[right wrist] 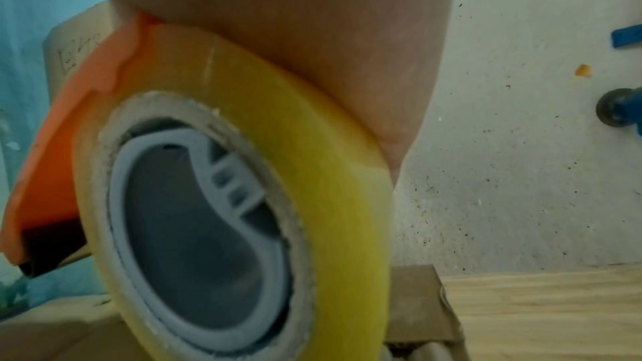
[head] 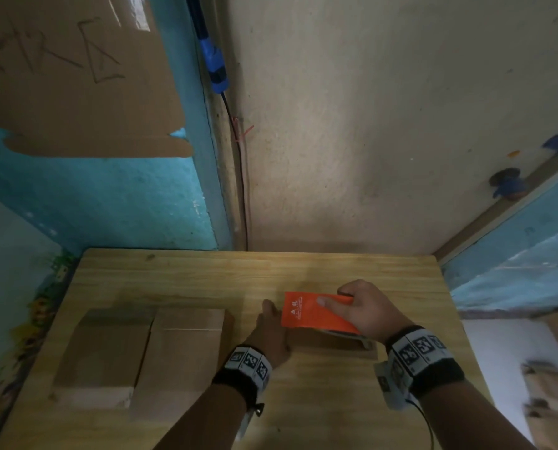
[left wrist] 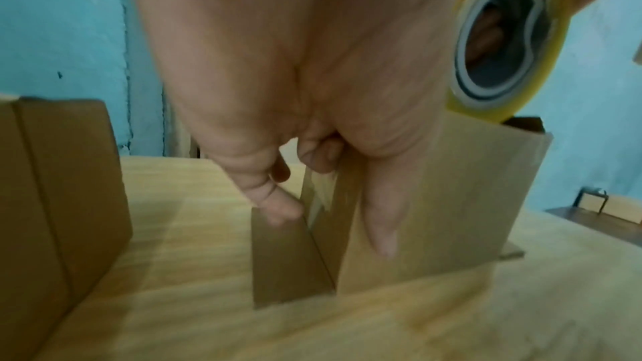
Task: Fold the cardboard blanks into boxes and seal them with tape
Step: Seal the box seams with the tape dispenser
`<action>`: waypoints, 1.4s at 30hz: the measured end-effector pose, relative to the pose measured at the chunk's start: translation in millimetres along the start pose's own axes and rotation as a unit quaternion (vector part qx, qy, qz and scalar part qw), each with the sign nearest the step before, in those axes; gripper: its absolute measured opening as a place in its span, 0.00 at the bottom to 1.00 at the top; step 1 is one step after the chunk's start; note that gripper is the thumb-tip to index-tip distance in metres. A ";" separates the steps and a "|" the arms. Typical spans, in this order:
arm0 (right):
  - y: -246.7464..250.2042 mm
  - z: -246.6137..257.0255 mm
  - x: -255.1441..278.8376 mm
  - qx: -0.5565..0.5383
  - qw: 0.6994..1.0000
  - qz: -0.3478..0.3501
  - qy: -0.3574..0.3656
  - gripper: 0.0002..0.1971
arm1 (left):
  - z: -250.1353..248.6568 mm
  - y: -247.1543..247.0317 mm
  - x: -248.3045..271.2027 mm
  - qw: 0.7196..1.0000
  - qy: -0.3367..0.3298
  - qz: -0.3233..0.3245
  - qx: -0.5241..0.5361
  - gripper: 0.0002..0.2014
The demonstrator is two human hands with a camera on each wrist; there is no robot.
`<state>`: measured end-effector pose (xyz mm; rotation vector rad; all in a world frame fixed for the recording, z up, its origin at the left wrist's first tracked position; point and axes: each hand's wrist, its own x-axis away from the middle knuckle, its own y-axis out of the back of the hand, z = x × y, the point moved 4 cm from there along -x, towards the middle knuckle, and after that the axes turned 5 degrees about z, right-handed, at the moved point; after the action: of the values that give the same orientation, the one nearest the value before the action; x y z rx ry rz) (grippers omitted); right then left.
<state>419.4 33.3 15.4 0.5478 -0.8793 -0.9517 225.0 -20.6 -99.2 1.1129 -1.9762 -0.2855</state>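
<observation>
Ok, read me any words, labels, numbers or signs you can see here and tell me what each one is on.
Nothing here can be quoted for certain.
Orange tape dispenser: white printed characters, too small to read.
Cardboard sheet on the wall: hand-drawn dark marks, not legible as words.
Left wristband and right wristband: black-and-white square code markers, no text.
Finished boxes: no print visible.

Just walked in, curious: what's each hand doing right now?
Left hand: fingers pinching the cardboard box at its flaps.
Right hand: fingers gripping the orange tape dispenser over the box.
</observation>
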 end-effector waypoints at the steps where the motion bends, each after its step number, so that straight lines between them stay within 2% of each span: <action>1: 0.2 -0.1 0.0 0.001 1.000 0.001 0.002 0.33 | -2.9 4.0 0.1 0.999 -0.042 -0.013 -0.006 0.40; 4: 0.7 -0.3 -1.1 0.000 1.000 0.005 0.010 0.33 | -1.9 10.6 1.6 0.994 -0.104 -0.038 -0.004 0.55; 6: 0.6 -0.2 -1.6 0.000 1.000 0.004 0.009 0.34 | -1.7 7.4 2.0 0.993 -0.114 -0.032 0.010 0.62; 10: 1.1 0.1 0.9 -0.002 1.000 0.000 0.014 0.32 | -13.3 1.6 -7.6 0.987 -0.109 -0.016 0.114 0.73; 14: 0.2 2.3 -0.4 -0.005 1.000 0.013 0.018 0.35 | -11.0 -3.3 -18.1 0.986 -0.116 -0.002 0.116 0.72; 18: 1.8 3.9 -2.6 -0.030 0.998 0.054 0.020 0.30 | -8.9 -0.8 -19.2 0.989 -0.105 -0.015 0.103 0.69; 20: 6.1 2.0 -1.8 -0.021 0.997 0.074 0.024 0.30 | -13.4 4.8 -16.6 0.992 -0.102 -0.036 0.068 0.69; 23: 13.2 -1.5 1.0 0.007 0.995 0.089 0.031 0.30 | -19.9 8.8 -15.6 0.991 -0.118 -0.043 -0.040 0.68; 30: 19.0 -10.5 1.6 0.019 0.994 0.106 0.029 0.29 | -31.7 11.2 -12.3 0.979 -0.118 -0.060 -0.153 0.67; 33: 37.6 -30.0 5.8 0.007 0.994 0.107 0.017 0.31 | -33.3 11.0 -16.0 0.968 -0.114 -0.067 -0.214 0.69; 37: 71.8 -73.7 21.0 -0.009 0.995 0.101 -0.003 0.38 | -34.0 12.4 -17.7 0.967 -0.103 -0.067 -0.222 0.68; 42: 87.3 -121.5 42.7 -0.020 0.994 0.098 -0.054 0.28 | -37.2 12.4 -17.2 0.966 -0.104 -0.070 -0.226 0.63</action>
<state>574.0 42.6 30.4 0.3696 -0.9902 -0.8246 250.0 7.3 -78.5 0.9489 -1.8785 -0.9129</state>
